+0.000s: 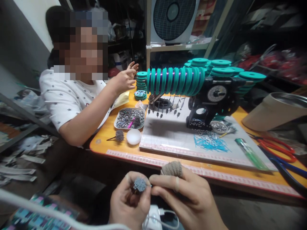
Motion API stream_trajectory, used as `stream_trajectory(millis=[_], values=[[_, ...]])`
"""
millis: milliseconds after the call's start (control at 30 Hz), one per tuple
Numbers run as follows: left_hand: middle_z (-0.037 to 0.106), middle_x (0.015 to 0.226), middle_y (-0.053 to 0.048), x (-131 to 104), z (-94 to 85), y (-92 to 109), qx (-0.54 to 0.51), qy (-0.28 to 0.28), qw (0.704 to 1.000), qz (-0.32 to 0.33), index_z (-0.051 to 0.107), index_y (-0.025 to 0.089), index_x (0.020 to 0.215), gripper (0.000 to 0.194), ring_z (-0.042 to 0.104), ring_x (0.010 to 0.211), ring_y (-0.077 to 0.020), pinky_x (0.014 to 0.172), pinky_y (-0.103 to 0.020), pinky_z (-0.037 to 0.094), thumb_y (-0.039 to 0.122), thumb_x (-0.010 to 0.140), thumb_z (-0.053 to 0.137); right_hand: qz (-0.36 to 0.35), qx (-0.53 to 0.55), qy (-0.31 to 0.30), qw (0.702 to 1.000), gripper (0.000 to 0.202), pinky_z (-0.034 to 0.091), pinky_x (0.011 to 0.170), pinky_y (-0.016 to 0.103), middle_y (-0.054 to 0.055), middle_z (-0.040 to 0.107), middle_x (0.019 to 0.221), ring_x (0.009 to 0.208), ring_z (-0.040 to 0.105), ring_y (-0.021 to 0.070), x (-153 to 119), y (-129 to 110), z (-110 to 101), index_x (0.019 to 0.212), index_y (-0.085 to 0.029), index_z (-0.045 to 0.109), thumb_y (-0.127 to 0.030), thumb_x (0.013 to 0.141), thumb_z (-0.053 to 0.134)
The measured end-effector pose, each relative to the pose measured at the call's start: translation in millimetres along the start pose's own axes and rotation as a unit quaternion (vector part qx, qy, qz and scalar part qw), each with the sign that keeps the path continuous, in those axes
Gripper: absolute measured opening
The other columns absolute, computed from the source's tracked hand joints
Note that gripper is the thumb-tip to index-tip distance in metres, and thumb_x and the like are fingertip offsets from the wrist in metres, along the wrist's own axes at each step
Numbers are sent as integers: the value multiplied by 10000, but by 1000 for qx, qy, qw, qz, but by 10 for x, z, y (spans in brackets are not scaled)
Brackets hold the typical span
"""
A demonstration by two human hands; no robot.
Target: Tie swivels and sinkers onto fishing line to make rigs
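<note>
My left hand [130,201] is closed around a bundle of thin strands with small grey tips [139,184], held upright below the table's front edge. Close against it, my right hand [184,195] has thumb and forefinger pinched together at the bundle's right side. Whatever lies in that pinch is too small to make out. A grey ribbed cover [172,169] wraps one right finger, and a pale band [177,184] circles another. On the table ahead stands a black machine [213,95] bearing a row of green spools [175,81], with small dark pieces hanging on lines beneath.
Across the orange table [100,140], a person [74,102] sits with hands raised. A tray of metal pieces [123,118], a white bowl [133,137] and a grey-tipped bundle [119,136] lie left. Blue strips [211,143], a green lighter [251,155] and red-handled pliers [280,147] lie right.
</note>
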State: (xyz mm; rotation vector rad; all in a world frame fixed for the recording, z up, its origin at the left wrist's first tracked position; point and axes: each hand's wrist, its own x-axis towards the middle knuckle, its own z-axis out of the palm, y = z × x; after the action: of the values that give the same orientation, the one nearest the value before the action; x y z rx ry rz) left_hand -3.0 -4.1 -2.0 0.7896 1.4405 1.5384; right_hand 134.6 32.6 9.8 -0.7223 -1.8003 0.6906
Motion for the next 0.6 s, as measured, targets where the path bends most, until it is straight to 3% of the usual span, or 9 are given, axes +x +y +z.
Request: stream_trajectory(millis=[400, 500, 600], values=[[629, 575, 19, 18, -16, 13, 42, -1, 999, 28, 683, 184, 598, 201, 514, 513, -79, 489, -158, 402, 309, 608, 840, -7, -62, -3, 998, 155, 553, 707, 171, 43, 692, 849, 761, 671, 123, -14, -42, -10, 1044, -151, 715, -242, 919, 706], [615, 599, 12, 26, -63, -24, 21, -7, 1000, 5, 679, 170, 614, 307, 460, 502, -63, 482, -159, 376, 394, 598, 889, -6, -128, -34, 991, 214, 560, 731, 223, 78, 684, 917, 841, 673, 167, -37, -59, -35, 1088, -140, 672, -294, 939, 666], [487, 575, 47, 33, -134, -53, -48, -40, 997, -39, 669, 169, 732, 399, 356, 486, -42, 450, -143, 300, 514, 663, 857, -8, -181, -89, 979, 201, 523, 656, 280, 78, 661, 901, 807, 647, 196, -38, -64, -42, 1071, -153, 662, -311, 958, 608]])
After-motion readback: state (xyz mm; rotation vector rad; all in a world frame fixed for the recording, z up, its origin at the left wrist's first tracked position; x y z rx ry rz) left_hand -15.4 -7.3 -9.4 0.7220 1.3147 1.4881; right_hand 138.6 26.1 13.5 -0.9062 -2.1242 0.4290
